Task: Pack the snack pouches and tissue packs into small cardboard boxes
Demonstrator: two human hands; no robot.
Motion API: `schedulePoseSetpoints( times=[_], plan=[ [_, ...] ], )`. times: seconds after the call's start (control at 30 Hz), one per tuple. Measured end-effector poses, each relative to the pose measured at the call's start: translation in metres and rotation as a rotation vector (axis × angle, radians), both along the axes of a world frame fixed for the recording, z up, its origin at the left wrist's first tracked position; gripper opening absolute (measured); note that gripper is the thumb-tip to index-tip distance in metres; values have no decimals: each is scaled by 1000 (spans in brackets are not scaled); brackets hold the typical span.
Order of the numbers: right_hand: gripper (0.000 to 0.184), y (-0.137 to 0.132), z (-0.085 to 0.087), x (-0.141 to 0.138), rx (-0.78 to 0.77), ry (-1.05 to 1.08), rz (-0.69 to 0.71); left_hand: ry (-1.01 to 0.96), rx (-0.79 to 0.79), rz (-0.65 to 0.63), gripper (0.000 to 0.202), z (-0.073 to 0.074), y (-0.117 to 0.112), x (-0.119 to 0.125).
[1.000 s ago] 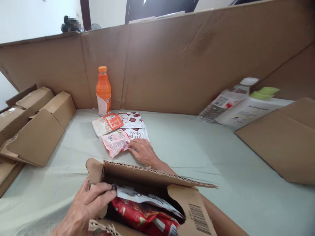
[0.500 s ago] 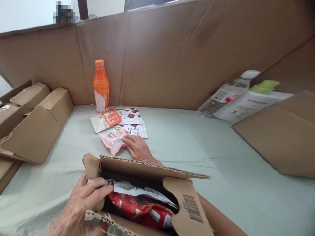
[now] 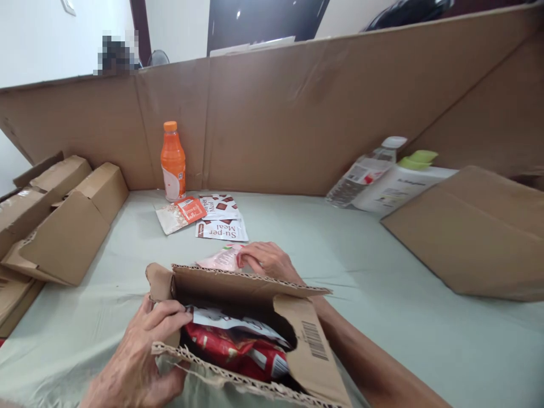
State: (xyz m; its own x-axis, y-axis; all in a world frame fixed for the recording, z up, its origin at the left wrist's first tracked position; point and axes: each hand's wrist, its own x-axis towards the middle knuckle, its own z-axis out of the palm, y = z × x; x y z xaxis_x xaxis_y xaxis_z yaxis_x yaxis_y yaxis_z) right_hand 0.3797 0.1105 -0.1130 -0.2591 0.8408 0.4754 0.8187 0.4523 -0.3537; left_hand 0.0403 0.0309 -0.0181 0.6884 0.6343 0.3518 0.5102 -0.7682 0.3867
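An open cardboard box (image 3: 312, 345) tilts toward me, with a red shiny packet (image 3: 238, 348) and a white pouch (image 3: 229, 320) inside. My left hand (image 3: 148, 345) grips its left end, thumb below and fingers over the edge. Beyond the box, my right hand (image 3: 267, 259) pinches the end of a small pink and white packet (image 3: 223, 258), whose lower part the box flap hides. Farther back lie two white "Su-per Meal" sachets (image 3: 223, 229) and an orange and white sachet (image 3: 181, 214), in front of an upright orange bottle (image 3: 173, 164).
Opened cardboard boxes (image 3: 72, 226) are stacked at the left. At the right, a clear plastic bottle (image 3: 361, 175) and a white bottle with a green cap (image 3: 403, 187) lean behind a cardboard piece (image 3: 471, 238). A tall cardboard wall (image 3: 272, 124) closes off the back.
My right hand has drawn the pink and white packet toward the box and to the right, away from the sachets. My left hand stays on the box. The camera view has shifted.
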Motion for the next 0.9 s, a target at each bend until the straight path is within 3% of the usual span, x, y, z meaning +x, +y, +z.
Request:
schedulePoseSetpoints(
  times=[0.1,0.23,0.37,0.53,0.7,0.9],
  plan=[
    [28,-11,-6,9,-85,-34,-1,11,-13,12,68,-3,-1,-1],
    [33,-14,-28,7,-137,-48,-48,22,-11,16,66,-1,-2,-1],
    [33,-10,-31,-2,-220,187,-92,3,24,4,64,1,-3,2],
    [28,-8,-13,-4,-236,384,-161,-18,29,-6,64,-1,-1,1],
    [37,-21,4,17,-224,612,-355,-33,22,-31,61,-4,2,0],
    [30,-63,58,35,-4,1082,-600,-45,15,-42,56,-3,5,1]
  ],
)
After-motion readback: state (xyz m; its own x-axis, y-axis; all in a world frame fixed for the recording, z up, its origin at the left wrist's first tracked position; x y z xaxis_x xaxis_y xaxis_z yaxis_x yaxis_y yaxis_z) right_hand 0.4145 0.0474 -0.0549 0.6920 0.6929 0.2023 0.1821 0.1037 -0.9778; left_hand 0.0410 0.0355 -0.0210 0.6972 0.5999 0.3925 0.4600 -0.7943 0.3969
